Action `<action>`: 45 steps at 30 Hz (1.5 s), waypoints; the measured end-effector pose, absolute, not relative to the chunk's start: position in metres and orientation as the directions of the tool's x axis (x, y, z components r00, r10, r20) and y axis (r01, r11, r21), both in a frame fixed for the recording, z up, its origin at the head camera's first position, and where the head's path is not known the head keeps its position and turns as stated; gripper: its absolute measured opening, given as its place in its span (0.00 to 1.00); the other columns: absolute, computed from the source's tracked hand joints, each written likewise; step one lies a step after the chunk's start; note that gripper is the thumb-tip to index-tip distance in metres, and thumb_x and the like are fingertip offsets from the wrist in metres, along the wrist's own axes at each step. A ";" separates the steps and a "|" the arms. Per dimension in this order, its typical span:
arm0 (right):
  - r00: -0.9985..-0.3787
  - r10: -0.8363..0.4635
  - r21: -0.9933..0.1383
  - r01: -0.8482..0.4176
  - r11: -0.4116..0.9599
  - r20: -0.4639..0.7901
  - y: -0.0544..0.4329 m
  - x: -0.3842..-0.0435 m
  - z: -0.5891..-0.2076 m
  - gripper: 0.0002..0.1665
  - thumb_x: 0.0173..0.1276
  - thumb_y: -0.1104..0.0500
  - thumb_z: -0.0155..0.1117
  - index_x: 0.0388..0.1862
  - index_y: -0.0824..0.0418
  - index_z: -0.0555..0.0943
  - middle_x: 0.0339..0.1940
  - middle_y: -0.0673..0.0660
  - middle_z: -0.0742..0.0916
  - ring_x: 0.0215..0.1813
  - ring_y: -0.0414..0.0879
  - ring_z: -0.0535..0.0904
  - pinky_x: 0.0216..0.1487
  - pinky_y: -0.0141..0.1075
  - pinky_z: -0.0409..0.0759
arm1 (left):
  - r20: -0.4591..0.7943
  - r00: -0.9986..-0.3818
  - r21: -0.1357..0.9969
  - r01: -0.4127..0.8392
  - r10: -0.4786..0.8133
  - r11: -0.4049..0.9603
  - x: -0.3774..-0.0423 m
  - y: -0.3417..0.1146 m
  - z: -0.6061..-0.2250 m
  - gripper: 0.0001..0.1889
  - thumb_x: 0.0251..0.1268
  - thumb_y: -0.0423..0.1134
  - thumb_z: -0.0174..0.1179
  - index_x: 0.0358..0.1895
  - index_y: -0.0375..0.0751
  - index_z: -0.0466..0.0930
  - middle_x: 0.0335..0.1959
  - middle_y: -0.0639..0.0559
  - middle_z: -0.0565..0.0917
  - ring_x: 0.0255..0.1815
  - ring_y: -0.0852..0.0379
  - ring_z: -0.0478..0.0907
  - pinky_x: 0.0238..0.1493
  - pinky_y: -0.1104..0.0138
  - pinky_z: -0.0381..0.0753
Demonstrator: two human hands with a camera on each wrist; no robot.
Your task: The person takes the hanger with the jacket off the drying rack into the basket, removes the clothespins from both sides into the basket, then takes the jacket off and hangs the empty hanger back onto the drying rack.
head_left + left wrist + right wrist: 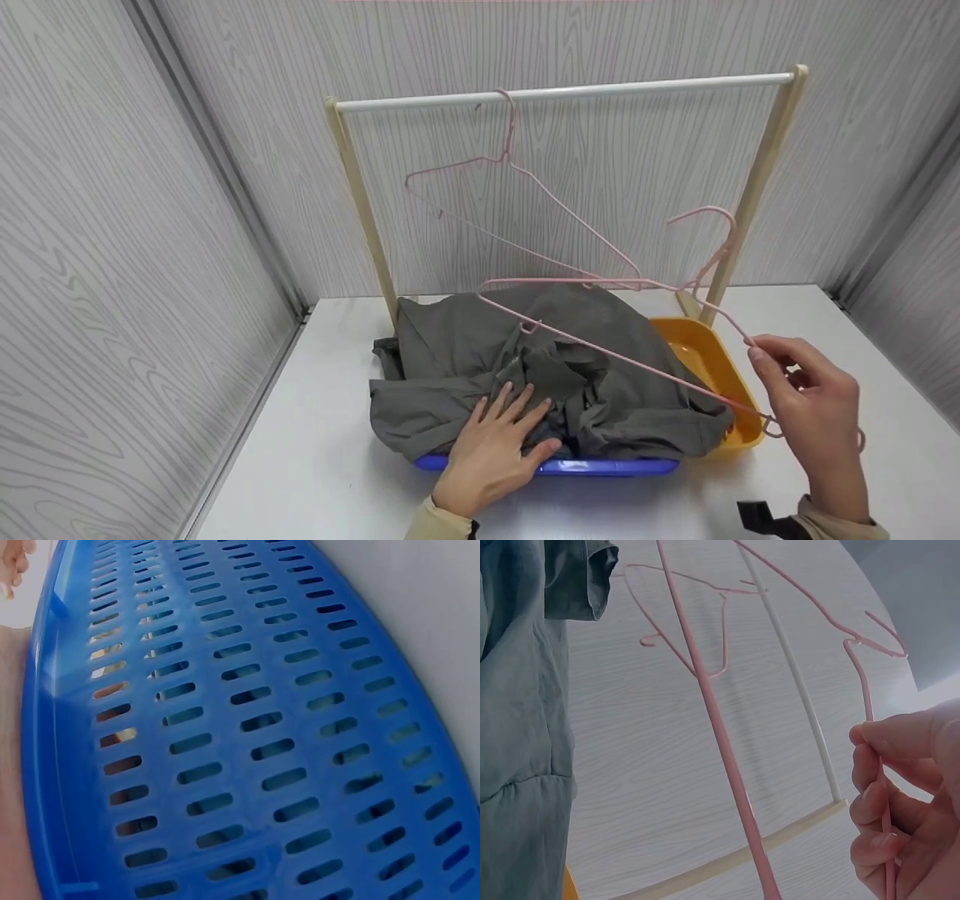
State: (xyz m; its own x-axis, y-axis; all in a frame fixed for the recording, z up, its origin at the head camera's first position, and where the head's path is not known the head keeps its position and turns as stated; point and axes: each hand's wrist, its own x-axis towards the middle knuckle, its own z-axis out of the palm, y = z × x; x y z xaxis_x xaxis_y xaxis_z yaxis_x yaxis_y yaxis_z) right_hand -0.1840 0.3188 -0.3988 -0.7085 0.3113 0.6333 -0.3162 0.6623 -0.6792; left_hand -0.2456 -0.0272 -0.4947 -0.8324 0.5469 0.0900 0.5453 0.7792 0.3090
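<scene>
In the head view my left hand (495,448) rests with fingers spread on a heap of dark grey cloth (465,337). The cloth lies over a blue basket (607,468), whose slotted side (225,720) fills the left wrist view. My right hand (814,405) pinches one sloping arm of a pink wire hanger (615,351) between thumb and fingers. That hanger is held up over the cloth, its hook pointing up and left. The right wrist view shows the fingers (874,802) curled round the thin pink wire.
A second pink hanger (574,217) hangs from the white rail (645,88) of a stand with wooden legs (757,180). On the right, an orange tray (701,352) is partly covered by the cloth. Wood-patterned panels (247,112) wall the white table (285,465).
</scene>
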 end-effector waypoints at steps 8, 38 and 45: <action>-0.696 0.296 -0.649 -0.316 0.692 0.654 0.317 -0.184 -0.399 0.10 0.67 0.67 0.67 0.46 0.60 0.86 0.35 0.44 0.83 0.31 0.42 0.71 0.29 0.23 0.69 | 0.084 -0.840 0.304 0.534 0.536 0.789 -0.245 -0.026 -0.494 0.33 0.71 0.72 0.34 0.73 0.66 0.63 0.76 0.59 0.59 0.78 0.50 0.47 0.72 0.45 0.46; -0.650 0.156 -0.552 -0.466 0.691 0.744 0.313 -0.187 -0.404 0.15 0.55 0.78 0.71 0.41 0.66 0.86 0.37 0.55 0.85 0.41 0.36 0.79 0.45 0.19 0.75 | 0.637 -0.751 0.286 0.442 0.176 0.850 -0.295 -0.167 -0.440 0.30 0.70 0.54 0.59 0.69 0.44 0.71 0.74 0.43 0.64 0.72 0.41 0.61 0.66 0.46 0.61; -0.681 0.158 -0.569 -0.436 0.697 0.715 0.312 -0.188 -0.400 0.15 0.55 0.77 0.72 0.40 0.64 0.85 0.37 0.52 0.84 0.38 0.37 0.78 0.45 0.19 0.74 | 0.702 -0.712 0.464 0.480 0.022 0.744 -0.351 -0.190 -0.416 0.26 0.72 0.47 0.59 0.68 0.40 0.72 0.71 0.42 0.67 0.69 0.40 0.66 0.65 0.47 0.64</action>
